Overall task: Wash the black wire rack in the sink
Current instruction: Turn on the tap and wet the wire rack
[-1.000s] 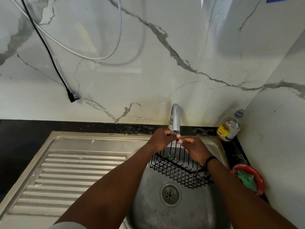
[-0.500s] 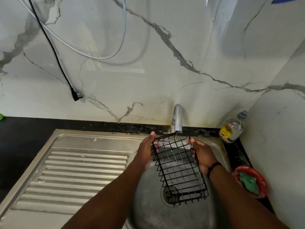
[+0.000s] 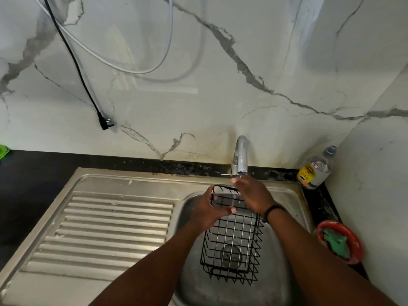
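The black wire rack point(image 3: 234, 237) is gripped at its far end by the left hand point(image 3: 208, 212), whose fingers are curled round the rim with the thumb laid across the mesh; by this hold the rack is kept tilted lengthways over the basin of the steel sink point(image 3: 284, 195), its near end low above the drain point(image 3: 231, 253), presumably so that water may run along the wires and off. The right hand point(image 3: 251, 194) is stretched across the rack's far end, fingertips at the spout of the tap point(image 3: 240, 155); whether they pinch anything cannot be told. No stream is discernible, so a reach to start or test the water is judged likely. The ribbed drainboard point(image 3: 106, 226) lies to the left. On the dark worktop point(image 3: 33, 173) at right stand a clear bottle point(image 3: 315, 171) and a red dish point(image 3: 353, 237) holding a green scrubber point(image 3: 335, 241), kept within reach, it is supposed, for scrubbing.
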